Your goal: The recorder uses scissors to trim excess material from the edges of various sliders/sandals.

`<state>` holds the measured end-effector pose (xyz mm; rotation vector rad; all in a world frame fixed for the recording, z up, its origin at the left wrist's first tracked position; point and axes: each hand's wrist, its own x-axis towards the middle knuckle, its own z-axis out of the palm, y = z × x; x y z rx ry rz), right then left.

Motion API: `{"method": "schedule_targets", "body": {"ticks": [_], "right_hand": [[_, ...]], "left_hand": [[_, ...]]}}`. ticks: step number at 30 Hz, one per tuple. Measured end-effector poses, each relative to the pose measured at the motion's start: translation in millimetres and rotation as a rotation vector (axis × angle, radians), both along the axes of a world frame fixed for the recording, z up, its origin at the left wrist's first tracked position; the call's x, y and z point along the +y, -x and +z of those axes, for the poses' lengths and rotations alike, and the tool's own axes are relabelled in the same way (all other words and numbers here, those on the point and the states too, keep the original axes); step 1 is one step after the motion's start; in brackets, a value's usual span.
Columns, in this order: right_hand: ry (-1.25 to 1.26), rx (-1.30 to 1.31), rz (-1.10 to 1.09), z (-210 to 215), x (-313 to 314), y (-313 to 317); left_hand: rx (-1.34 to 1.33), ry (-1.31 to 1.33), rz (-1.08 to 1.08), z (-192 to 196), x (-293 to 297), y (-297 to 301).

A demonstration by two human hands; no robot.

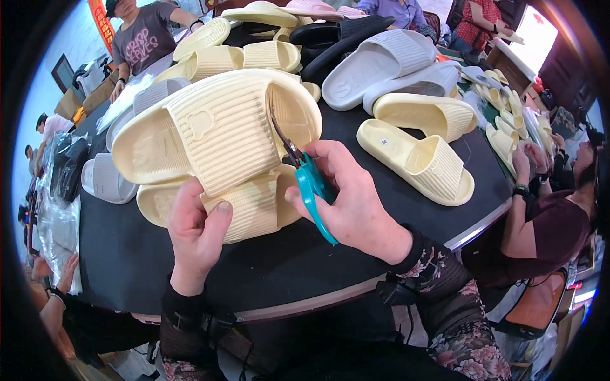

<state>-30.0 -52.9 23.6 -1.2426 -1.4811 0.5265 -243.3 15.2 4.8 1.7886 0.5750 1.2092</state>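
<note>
A cream slide slipper [232, 130] with a ribbed strap and a small raised bear-head outline is held up in front of me. My left hand [197, 232] grips it at the lower edge of the strap, thumb toward me. In my right hand [356, 197] is a pair of scissors [311, 193] with teal handles. Their dark blades reach along the strap's right edge, by the slipper's toe opening. A second cream slipper [251, 216] lies just beneath the first, partly hidden by it and by my left hand.
On the dark table [330, 254] a pair of cream slippers [419, 159] lies to the right. Grey slippers [381, 63], black slippers [340, 38] and more cream ones [238, 60] are heaped at the back. Clear plastic bags [60, 216] are at the left. Several people work around the table.
</note>
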Motion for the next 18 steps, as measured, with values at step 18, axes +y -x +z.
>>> {"method": "schedule_targets", "body": {"ticks": [18], "right_hand": [[-0.019, 0.007, -0.002, -0.9, 1.5, -2.1]], "left_hand": [[0.038, -0.022, 0.006, 2.6, -6.3, 2.4]]}}
